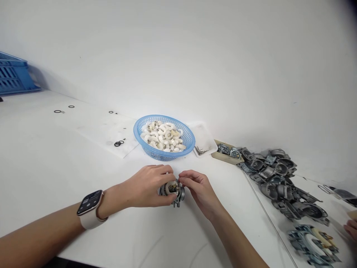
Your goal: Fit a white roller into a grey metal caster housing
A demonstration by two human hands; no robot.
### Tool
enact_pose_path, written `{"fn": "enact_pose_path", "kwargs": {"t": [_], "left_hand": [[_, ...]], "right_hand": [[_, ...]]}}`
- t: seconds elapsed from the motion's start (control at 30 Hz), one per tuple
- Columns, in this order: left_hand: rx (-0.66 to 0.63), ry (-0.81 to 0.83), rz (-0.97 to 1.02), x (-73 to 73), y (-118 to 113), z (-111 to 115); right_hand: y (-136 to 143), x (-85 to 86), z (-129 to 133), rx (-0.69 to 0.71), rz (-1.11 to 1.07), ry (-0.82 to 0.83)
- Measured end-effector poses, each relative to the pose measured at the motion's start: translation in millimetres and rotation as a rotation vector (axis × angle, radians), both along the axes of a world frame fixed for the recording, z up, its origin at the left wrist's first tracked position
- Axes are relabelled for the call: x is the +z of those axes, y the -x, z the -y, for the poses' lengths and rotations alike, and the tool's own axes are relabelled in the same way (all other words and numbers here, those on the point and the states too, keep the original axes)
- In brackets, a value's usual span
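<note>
On the white table, a small metal carburetor body (178,195) with a white float and brass parts faces upward. My left hand (152,186), with a watch on its wrist, wraps its fingers and thumb around the left side of the body. At the upper right edge of the body, my right hand (199,188) pinches with thumb and index finger; whatever is between those fingertips is too small to make out. Behind both hands stands a blue round basket (164,154) full of white floats (161,137).
White tray with thin pins (205,136), beige box of metal parts (227,158) and a heap of carburetor bodies (279,175) lie rightward. Black rings (118,143) lie left; a blue crate (15,76) stands far left. Another person's hand (351,227) shows at the right edge.
</note>
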State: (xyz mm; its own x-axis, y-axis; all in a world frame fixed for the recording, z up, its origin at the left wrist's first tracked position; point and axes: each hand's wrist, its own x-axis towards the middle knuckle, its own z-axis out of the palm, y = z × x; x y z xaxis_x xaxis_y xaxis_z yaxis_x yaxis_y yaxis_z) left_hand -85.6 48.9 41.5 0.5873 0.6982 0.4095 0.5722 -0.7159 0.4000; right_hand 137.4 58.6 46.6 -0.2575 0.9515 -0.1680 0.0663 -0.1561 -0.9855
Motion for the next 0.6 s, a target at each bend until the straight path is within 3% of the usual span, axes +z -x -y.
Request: {"fn": "enact_pose_path", "kwargs": {"t": [0.2,0.43,0.6], "left_hand": [[-0.013,-0.012,0.038,-2.6,-1.0,-1.6],[-0.013,-0.003,0.033,-4.6,-1.4,-3.6],[-0.012,-0.020,0.039,-5.0,-1.2,-3.3]], "right_hand": [[-3.6,0.5,-0.4,0.047,0.078,-0.076],[-14.5,13.0,1.2,0.235,0.186,-0.135],[-17.9,11.4,2.9,0.272,0.231,-0.213]]}}
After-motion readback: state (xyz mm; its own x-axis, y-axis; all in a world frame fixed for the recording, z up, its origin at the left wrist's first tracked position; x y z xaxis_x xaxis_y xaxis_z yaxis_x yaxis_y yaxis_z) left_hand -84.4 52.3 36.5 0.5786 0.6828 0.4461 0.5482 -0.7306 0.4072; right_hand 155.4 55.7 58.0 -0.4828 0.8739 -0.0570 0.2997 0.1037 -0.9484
